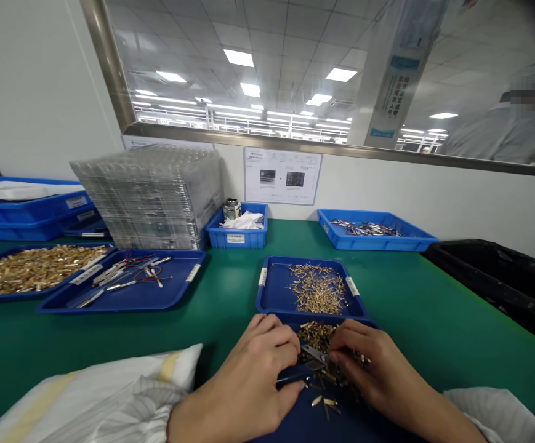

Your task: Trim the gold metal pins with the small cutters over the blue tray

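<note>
Wrapped around a small plier-like tool (314, 355) with a dark blue handle, my left hand (258, 369) rests over the near blue tray (311, 421). The tool's metal jaws point right; its exact kind is hard to make out. My right hand (371, 369) is closed in a pinch by the jaws, and its fingers hide whatever they hold. Small brass-coloured pins (316, 334) are heaped beneath and between both hands. A few loose pins (327, 403) lie nearer to me on the tray floor.
Behind stands a blue tray (274, 298) of thin gold pins. Leftward are a tray (156, 299) with wired parts, a tray (31, 295) of golden pieces and stacked clear plastic trays (156, 200). A blue bin (382, 242) and a black-lined container (493, 271) stand right.
</note>
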`<state>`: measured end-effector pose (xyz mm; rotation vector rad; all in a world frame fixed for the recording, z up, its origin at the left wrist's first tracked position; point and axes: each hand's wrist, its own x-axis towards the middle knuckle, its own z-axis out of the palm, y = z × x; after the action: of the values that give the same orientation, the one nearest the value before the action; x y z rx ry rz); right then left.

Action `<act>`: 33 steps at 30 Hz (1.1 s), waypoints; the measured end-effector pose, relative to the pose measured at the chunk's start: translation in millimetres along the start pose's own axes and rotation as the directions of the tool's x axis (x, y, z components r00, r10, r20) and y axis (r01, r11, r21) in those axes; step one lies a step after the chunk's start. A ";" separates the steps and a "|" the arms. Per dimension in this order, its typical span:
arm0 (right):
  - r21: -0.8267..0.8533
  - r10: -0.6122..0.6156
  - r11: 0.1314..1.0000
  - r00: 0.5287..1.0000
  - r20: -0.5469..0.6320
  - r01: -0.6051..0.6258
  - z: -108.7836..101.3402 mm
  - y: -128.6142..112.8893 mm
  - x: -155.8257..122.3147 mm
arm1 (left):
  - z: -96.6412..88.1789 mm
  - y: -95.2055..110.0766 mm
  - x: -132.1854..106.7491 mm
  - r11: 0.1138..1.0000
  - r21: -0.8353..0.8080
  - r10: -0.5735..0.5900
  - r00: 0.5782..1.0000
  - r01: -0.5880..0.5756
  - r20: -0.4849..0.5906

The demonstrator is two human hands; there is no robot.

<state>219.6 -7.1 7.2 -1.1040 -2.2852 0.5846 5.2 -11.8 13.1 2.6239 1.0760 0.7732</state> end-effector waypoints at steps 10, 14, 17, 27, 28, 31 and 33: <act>0.027 0.059 0.998 0.998 -0.021 -0.059 -1.8 1.2 -0.3 | -1.3 1.4 -1.3 0.997 0.073 -0.032 0.999 0.031 0.015; 0.054 0.015 0.998 1.000 0.015 -0.016 -1.0 0.4 1.2 | -1.7 1.7 -0.5 0.998 0.066 -0.023 0.999 0.022 0.023; 0.038 0.030 0.999 1.000 -0.004 -0.030 -0.1 0.3 2.1 | -2.0 2.4 0.0 0.999 0.045 -0.004 1.000 0.004 0.009; 0.087 0.102 0.991 0.994 -0.025 -0.099 -0.5 -4.0 1.4 | -0.7 3.3 -0.8 0.999 0.032 -0.016 1.000 0.017 -0.025; 0.090 0.111 0.990 0.993 -0.040 -0.107 -0.3 -4.4 1.2 | -0.9 3.6 -1.0 1.000 0.021 -0.001 0.999 0.001 -0.035; 0.122 0.123 0.986 0.988 -0.095 -0.111 -0.2 -4.5 0.7 | -1.2 4.2 -1.9 0.998 -0.014 0.060 0.994 -0.061 -0.093; 0.183 0.138 0.977 0.983 -0.124 -0.113 -0.7 -3.1 0.6 | -0.9 4.4 -2.1 0.994 -0.035 0.094 0.983 -0.101 -0.155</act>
<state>218.0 -8.3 9.8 -1.1702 -2.0166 0.7222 6.1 -16.4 14.7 2.6331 0.9614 1.0228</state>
